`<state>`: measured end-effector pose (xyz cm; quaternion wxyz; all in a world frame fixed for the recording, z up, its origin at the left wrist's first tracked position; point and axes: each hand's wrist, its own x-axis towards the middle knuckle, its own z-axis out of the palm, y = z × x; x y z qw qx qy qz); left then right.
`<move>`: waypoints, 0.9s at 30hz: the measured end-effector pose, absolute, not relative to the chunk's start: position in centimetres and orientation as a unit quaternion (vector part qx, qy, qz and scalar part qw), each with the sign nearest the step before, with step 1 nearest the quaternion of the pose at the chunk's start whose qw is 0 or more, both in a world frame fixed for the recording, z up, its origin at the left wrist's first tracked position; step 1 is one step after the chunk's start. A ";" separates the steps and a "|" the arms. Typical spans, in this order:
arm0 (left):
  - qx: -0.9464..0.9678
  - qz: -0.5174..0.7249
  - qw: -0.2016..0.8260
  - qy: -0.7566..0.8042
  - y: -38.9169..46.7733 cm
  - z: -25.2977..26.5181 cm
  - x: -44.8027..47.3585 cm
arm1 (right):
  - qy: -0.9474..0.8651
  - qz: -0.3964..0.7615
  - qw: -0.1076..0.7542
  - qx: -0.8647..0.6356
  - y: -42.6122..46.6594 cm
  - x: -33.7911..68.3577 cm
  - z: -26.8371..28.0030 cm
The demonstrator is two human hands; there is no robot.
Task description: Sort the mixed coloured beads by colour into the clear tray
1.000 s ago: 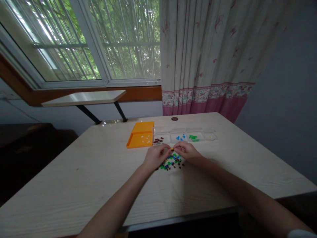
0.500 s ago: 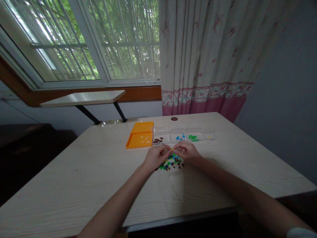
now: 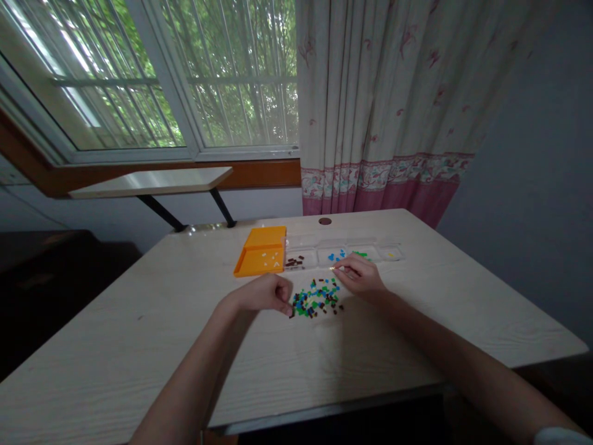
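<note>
A pile of small green, blue, brown and yellow pieces (image 3: 319, 298) lies loose on the table. My left hand (image 3: 266, 293) is closed, its fingertips down at the pile's left edge by a dark piece; whether it grips that piece is hidden. Just beyond the pile's far right side, my right hand (image 3: 360, 274) pinches a small yellow piece (image 3: 332, 268) between thumb and forefinger. It hovers in front of a clear tray (image 3: 317, 258), whose compartments hold brown pieces (image 3: 295, 261), blue pieces (image 3: 336, 255), green pieces (image 3: 360, 254) and a little yellow (image 3: 391, 254).
An open orange case (image 3: 259, 237) with several white pieces (image 3: 270, 258) stands left of the clear tray. A raised shelf (image 3: 152, 181) on dark legs is at the table's back left. Behind the table (image 3: 185, 346) hang curtains (image 3: 370, 111) beside a window.
My hands, together over the pile at a small yellow piece before, have parted. The left moved left and down to the pile's edge; the right shifted right and slightly away, exposing the pile.
</note>
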<state>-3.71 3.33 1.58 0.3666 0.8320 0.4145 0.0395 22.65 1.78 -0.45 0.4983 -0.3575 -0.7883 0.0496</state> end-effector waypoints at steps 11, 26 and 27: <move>0.856 0.026 0.307 0.415 2.4 1.7 -2.1 | -0.789 0.023 0.511 -0.341 1.7 23.3 0.0; 0.875 0.045 0.262 0.405 2.3 0.7 -1.6 | -0.805 -0.020 0.484 -0.342 1.9 24.3 0.6; 0.876 0.046 0.257 0.406 2.3 0.7 -1.6 | -0.810 -0.025 0.470 -0.348 2.0 24.7 0.8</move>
